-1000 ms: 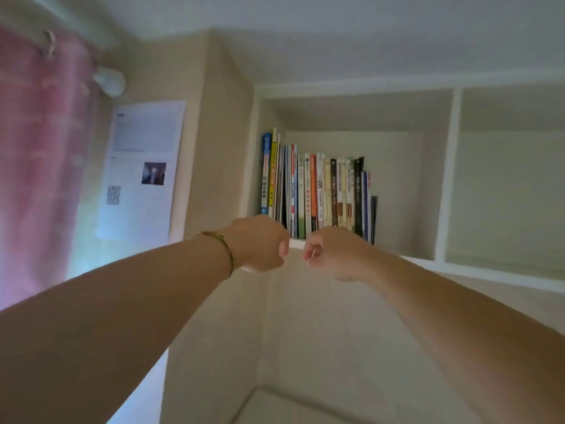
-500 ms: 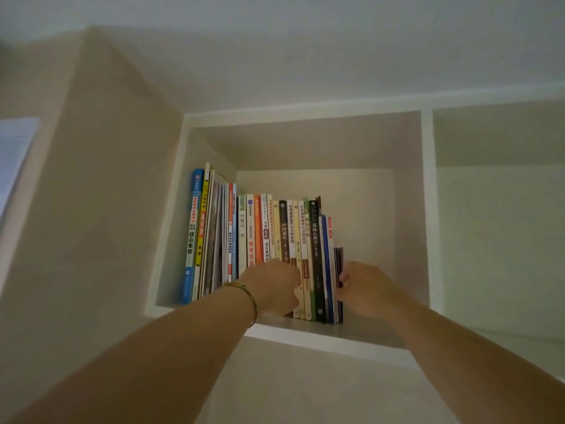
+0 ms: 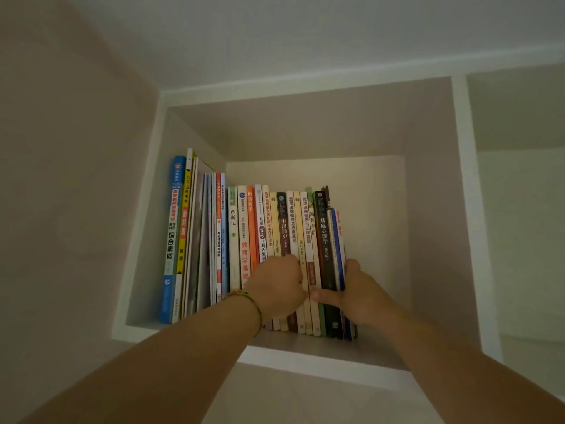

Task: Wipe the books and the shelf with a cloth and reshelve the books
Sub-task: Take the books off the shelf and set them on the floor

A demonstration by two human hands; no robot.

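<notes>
Both our hands have pushed deeper into the row of books (image 3: 263, 240) than half a second ago, now closing on its right-hand part inside the white shelf (image 3: 305, 359) cubby high on the wall. Our left hand (image 3: 276, 284), a woven bracelet (image 3: 253, 304) at the wrist, has its fingers curled into the spines near the middle of the row. Our right hand (image 3: 356, 293) grips the last few volumes, thumb across their spines and fingers behind the row's right end.
</notes>
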